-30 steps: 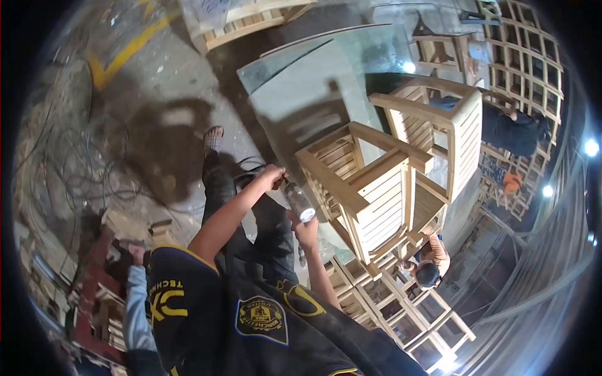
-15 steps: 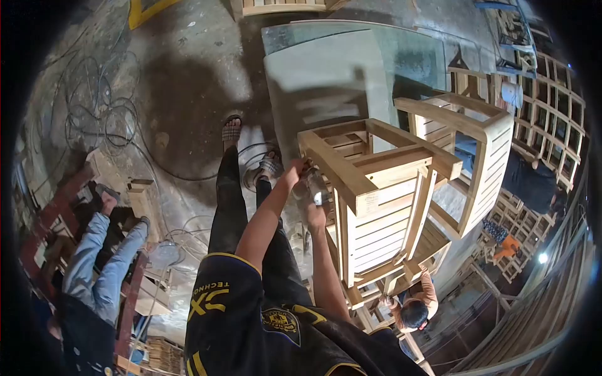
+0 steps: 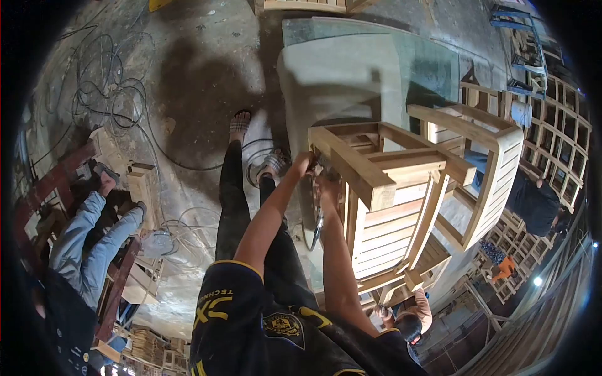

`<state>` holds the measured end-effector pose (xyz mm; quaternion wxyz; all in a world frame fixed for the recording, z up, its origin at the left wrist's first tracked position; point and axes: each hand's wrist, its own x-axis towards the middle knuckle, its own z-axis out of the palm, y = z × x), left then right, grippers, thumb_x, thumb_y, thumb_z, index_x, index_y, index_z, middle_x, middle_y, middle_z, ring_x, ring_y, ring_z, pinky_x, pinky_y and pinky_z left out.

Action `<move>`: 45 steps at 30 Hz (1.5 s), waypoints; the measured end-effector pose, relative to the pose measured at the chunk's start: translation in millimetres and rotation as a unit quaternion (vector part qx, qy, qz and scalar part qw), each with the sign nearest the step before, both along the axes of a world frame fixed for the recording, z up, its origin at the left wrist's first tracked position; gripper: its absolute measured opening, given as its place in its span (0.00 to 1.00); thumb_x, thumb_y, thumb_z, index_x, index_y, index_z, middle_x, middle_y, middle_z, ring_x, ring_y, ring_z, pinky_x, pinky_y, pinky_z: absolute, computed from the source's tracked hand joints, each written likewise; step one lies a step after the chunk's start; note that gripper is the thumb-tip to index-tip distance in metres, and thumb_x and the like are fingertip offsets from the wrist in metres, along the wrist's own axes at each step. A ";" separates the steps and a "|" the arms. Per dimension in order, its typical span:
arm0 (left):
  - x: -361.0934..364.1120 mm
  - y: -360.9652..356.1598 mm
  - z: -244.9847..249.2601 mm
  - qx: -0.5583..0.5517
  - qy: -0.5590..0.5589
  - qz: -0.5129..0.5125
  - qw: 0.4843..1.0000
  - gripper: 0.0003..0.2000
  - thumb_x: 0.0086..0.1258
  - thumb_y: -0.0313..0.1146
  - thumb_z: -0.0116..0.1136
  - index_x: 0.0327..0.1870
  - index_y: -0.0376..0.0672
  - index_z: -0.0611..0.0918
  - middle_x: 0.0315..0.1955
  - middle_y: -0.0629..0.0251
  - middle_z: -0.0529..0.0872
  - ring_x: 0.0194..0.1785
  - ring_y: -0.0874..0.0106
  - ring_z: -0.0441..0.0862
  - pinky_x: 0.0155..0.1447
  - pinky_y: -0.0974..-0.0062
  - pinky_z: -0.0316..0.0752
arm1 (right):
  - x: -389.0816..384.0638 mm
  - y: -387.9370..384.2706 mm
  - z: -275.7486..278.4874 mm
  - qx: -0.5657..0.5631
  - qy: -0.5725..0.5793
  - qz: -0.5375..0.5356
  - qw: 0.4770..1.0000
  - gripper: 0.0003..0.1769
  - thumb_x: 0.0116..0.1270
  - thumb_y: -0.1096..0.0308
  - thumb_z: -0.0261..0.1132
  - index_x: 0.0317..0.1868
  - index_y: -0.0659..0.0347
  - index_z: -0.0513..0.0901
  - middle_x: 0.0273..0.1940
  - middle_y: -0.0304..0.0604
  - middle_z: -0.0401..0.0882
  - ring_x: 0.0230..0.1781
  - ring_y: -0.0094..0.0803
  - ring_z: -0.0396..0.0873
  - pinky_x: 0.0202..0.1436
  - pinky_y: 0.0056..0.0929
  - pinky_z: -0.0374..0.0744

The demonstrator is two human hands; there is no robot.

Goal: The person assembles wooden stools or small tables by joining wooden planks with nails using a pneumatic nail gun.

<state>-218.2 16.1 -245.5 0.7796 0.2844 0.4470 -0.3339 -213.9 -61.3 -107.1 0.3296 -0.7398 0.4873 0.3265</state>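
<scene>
Small power tool (image 3: 318, 169) pressed to the near top corner of a slatted wooden chair (image 3: 389, 188), largely hidden between both hands. Grip of left hand (image 3: 305, 161) closed tight about the tool's upper end. Grip of right hand (image 3: 326, 188) wrapped shut round the body just below, knuckles close against the chair rail. Loop of cord (image 3: 315, 227) hanging beneath the right wrist.

Step in hand, as judged: two-handed tool work on the frame corner, under way. Further passes judged to call for steady pressure along the rail, with the cord kept clear of the edge.

Timber of the chair pale and unfinished, with square-section rails and flat parallel slats. Set on a glass sheet (image 3: 376, 56) with a greenish edge. Just beside it, a second chair (image 3: 495, 156) of the same make, curved arm uppermost. At right, stacked lattice frames (image 3: 558, 125).

Below, a rough concrete floor (image 3: 188, 75), dusty, stained dark, strewn with tangled cables (image 3: 106, 94). Well apart at left, a seated person in blue jeans (image 3: 88, 238). Low beside the chair's far end, another person (image 3: 407, 319).
</scene>
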 end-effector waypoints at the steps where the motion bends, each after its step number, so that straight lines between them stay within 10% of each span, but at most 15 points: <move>1: -17.6 3.4 -4.9 -0.030 -0.036 -0.009 0.999 0.09 0.71 0.33 0.53 0.34 0.37 0.80 0.23 0.66 0.79 0.23 0.74 0.74 0.26 0.74 0.69 | -2.8 -2.4 -1.4 0.011 -0.013 0.001 1.000 0.11 0.48 0.70 0.70 0.33 0.64 0.80 0.24 0.37 0.77 0.18 0.26 0.73 0.18 0.29 0.69; 7: -56.3 38.6 21.1 -0.099 -0.101 -0.004 0.990 0.10 0.72 0.29 0.52 0.37 0.30 0.82 0.26 0.60 0.82 0.27 0.74 0.78 0.31 0.76 0.73 | -14.9 -11.6 -19.5 0.219 -0.219 0.026 0.951 0.10 0.46 0.73 0.68 0.32 0.63 0.80 0.25 0.39 0.77 0.19 0.26 0.73 0.19 0.27 0.69; 12: -56.7 41.1 25.0 -0.039 -0.116 -0.060 0.991 0.11 0.70 0.29 0.56 0.32 0.30 0.84 0.27 0.56 0.85 0.27 0.74 0.79 0.30 0.77 0.74 | -2.8 4.4 21.3 0.054 -0.164 0.054 0.983 0.10 0.49 0.74 0.67 0.34 0.61 0.80 0.26 0.36 0.78 0.19 0.23 0.73 0.19 0.24 0.68; 18: -44.9 42.0 20.6 0.085 -0.079 -0.193 0.974 0.12 0.69 0.35 0.61 0.32 0.33 0.84 0.19 0.64 0.81 0.18 0.79 0.74 0.19 0.79 0.66 | -96.0 -55.4 -23.9 0.327 -0.254 0.001 0.910 0.17 0.68 0.60 0.60 0.52 0.59 0.81 0.28 0.38 0.77 0.26 0.23 0.74 0.28 0.27 0.71; 20: -43.7 35.7 19.7 0.070 -0.065 -0.176 0.980 0.13 0.68 0.38 0.63 0.29 0.35 0.84 0.15 0.68 0.77 0.14 0.80 0.69 0.16 0.79 0.60 | -136.5 -71.2 -34.4 0.157 -0.259 0.276 0.912 0.11 0.63 0.62 0.63 0.44 0.56 0.81 0.26 0.32 0.74 0.21 0.18 0.68 0.23 0.22 0.65; 22: -43.6 29.4 25.5 0.079 -0.085 -0.189 0.975 0.14 0.68 0.40 0.63 0.29 0.36 0.84 0.15 0.69 0.76 0.14 0.81 0.67 0.15 0.80 0.57 | -115.8 -43.5 44.2 0.190 -0.181 0.048 0.964 0.10 0.60 0.63 0.63 0.40 0.55 0.80 0.25 0.30 0.72 0.22 0.17 0.66 0.24 0.21 0.64; 24: -52.4 16.9 24.8 0.060 -0.106 -0.190 0.974 0.16 0.69 0.43 0.62 0.29 0.37 0.84 0.14 0.72 0.74 0.14 0.82 0.65 0.16 0.82 0.55 | -140.3 -50.7 50.2 0.167 -0.102 0.039 0.980 0.11 0.59 0.65 0.62 0.41 0.57 0.80 0.26 0.32 0.73 0.24 0.17 0.68 0.27 0.21 0.67; 27: -61.7 5.7 30.0 -0.022 -0.103 -0.169 0.980 0.17 0.70 0.45 0.60 0.29 0.38 0.83 0.14 0.72 0.73 0.14 0.81 0.64 0.16 0.80 0.53 | -164.3 -56.9 53.4 0.141 -0.146 0.092 0.975 0.20 0.58 0.63 0.60 0.51 0.61 0.82 0.35 0.40 0.81 0.37 0.30 0.77 0.45 0.29 0.74; 35: -94.0 -30.6 -12.9 -0.206 0.004 -0.184 0.961 0.17 0.75 0.43 0.53 0.31 0.37 0.80 0.12 0.72 0.65 0.12 0.79 0.58 0.17 0.76 0.48 | -194.7 -76.6 55.0 0.139 -0.092 0.044 0.985 0.20 0.61 0.57 0.62 0.46 0.65 0.80 0.33 0.38 0.78 0.34 0.28 0.75 0.41 0.31 0.74; 41: -112.2 -80.7 -14.6 -0.110 0.112 -0.144 0.977 0.14 0.77 0.35 0.43 0.33 0.40 0.79 0.13 0.74 0.63 0.12 0.79 0.53 0.16 0.77 0.47 | -202.4 -85.2 32.7 -0.017 0.021 0.119 0.993 0.28 0.61 0.46 0.58 0.45 0.66 0.81 0.34 0.52 0.81 0.40 0.39 0.79 0.49 0.37 0.74; 45: -109.7 -87.7 -19.1 -0.122 0.105 -0.132 0.978 0.14 0.76 0.37 0.45 0.32 0.41 0.80 0.13 0.75 0.64 0.12 0.80 0.53 0.16 0.77 0.48 | -225.9 -107.1 -6.3 0.010 -0.119 0.174 0.977 0.21 0.58 0.63 0.61 0.49 0.66 0.80 0.44 0.48 0.80 0.45 0.39 0.77 0.51 0.36 0.74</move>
